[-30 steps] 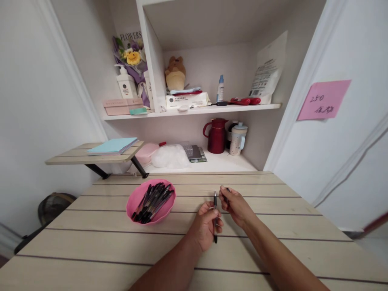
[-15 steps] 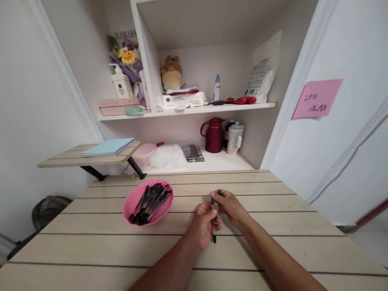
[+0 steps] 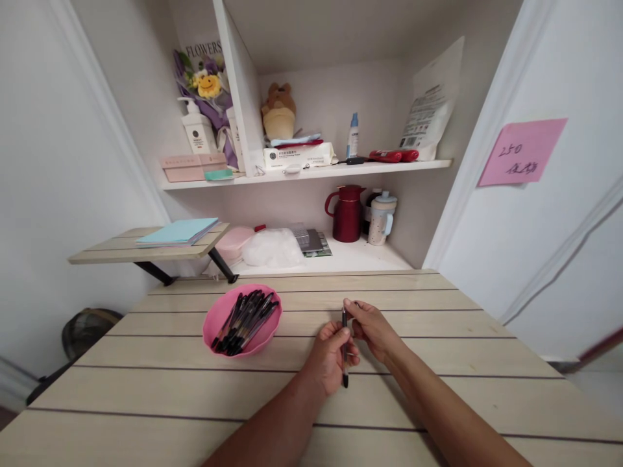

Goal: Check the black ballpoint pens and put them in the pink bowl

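Note:
My left hand (image 3: 329, 358) is closed around a slim pen (image 3: 345, 376) with a clear barrel and dark ends. The pen stands nearly upright in view, its black lower end sticking out below my fingers. At its upper end, my right hand (image 3: 374, 328) is closed, thumb and fingertips beside the tip. A small black pen cap (image 3: 357, 304) shows partly between the right fingers; most of it is hidden. To the left, a pink scalloped bowl (image 3: 210, 318) holds several similar black pens (image 3: 248, 318), lying in a loose heap.
The hands are over a slatted wooden desk (image 3: 160, 395). A small raised stand (image 3: 102, 250) with blue paper (image 3: 179, 231) is at the back left. Behind the desk, shelves hold a red jug (image 3: 347, 214), a speckled cup (image 3: 380, 224) and a plastic bag (image 3: 273, 248).
The view has shifted slightly. My left hand still grips the pen. My right fingers have turned a little at the pen's upper end, and less of the black cap shows.

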`<state>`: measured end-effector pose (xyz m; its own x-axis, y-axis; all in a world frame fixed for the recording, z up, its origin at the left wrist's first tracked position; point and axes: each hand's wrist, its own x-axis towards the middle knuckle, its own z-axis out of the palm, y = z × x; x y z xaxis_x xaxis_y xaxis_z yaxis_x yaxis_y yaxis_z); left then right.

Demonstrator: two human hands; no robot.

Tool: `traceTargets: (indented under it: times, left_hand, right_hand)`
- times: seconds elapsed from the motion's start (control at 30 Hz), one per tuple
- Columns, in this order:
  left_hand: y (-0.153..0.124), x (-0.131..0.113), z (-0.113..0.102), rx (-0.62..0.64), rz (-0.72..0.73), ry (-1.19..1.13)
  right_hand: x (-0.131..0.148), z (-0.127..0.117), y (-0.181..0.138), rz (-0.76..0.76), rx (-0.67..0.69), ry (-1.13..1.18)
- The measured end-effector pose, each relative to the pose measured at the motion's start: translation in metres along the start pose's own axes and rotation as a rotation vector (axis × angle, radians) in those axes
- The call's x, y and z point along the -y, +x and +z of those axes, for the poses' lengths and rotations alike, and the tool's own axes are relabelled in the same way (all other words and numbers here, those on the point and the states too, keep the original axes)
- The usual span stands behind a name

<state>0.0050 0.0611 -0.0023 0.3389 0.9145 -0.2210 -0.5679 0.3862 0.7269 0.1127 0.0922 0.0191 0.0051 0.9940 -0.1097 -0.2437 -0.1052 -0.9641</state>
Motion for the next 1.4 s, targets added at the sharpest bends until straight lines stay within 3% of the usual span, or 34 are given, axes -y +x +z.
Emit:
traceTargets:
  times: [0.37,0.63,0.9,1.17,1.4]
  left_hand:
    - [-0.0012,-0.0025,0.0009,0.021,-0.010,0.017]
    - [0.0004,-0.0012,-0.0007,0.038,-0.012,-0.010]
    - [0.0003,-0.0002,0.0010,0.007,-0.002,0.034]
    - [-0.0017,-0.0022,0.0022,0.014,-0.016,0.027]
    - [-0.0009,-0.0016,0.0018,0.014,-0.001,-0.012]
  right_hand:
    - [-0.0018,-0.0010,0.0025,-0.048,-0.043,-0.010]
    - [0.0012,-0.0034,-0.0001,0.019,0.023,-0.002]
    - [-0.0017,-0.0021,0.0020,-0.023,-0.040,-0.025]
    - [0.0037,-0.0012,-0.0039,0.026,0.055,0.028]
    - [0.0029,-0.0008,-0.0022,-0.003,0.010,0.009]
